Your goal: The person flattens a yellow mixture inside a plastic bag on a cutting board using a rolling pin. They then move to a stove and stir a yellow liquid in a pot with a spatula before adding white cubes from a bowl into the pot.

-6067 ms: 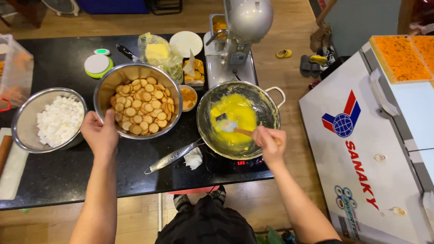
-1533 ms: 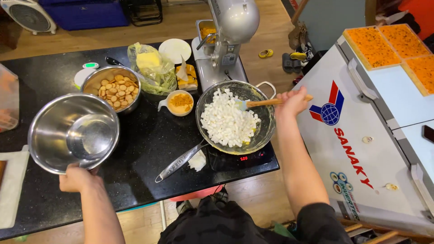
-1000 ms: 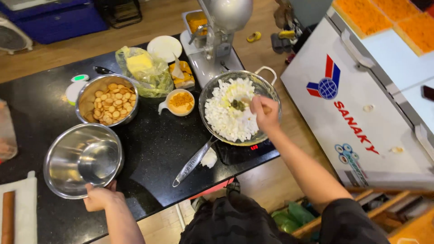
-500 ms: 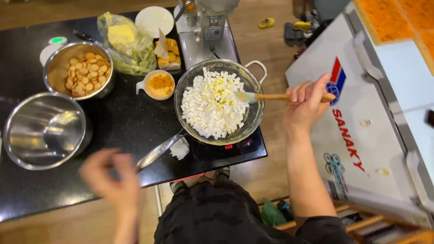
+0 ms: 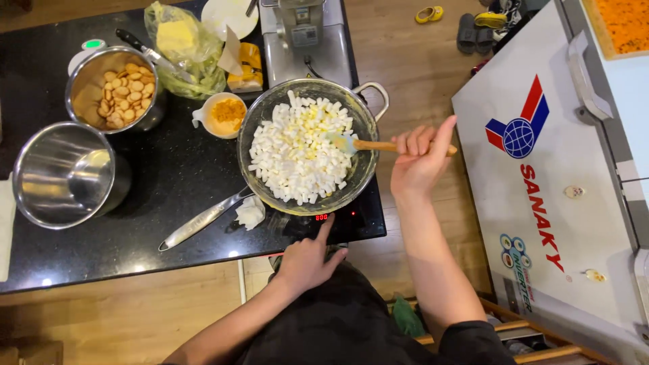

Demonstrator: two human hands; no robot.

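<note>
A steel frying pan (image 5: 265, 111) full of small white marshmallows (image 5: 297, 152) over yellow melt sits on a black induction cooktop (image 5: 358, 220). My right hand (image 5: 419, 159) grips the wooden handle of a spatula (image 5: 365, 144), whose pale blade rests in the marshmallows at the pan's right side. My left hand (image 5: 307, 260) lies at the cooktop's front edge, index finger stretched onto the control strip beside the red display (image 5: 322, 217). The pan's long handle (image 5: 199, 221) points toward the lower left.
An empty steel bowl (image 5: 64, 174) stands at the left, a steel bowl of round crackers (image 5: 118, 91) behind it. A small cup of orange powder (image 5: 224, 113), a bagged butter block (image 5: 179, 44), a white plate (image 5: 228, 15) and a stand mixer (image 5: 301, 34) line the back. A white chest freezer (image 5: 561, 169) stands at the right.
Marshmallows went from the steel bowl into the pan over the yellow melt. My left hand left the empty bowl and came to the cooktop's controls. My right hand keeps the spatula in the pan.
</note>
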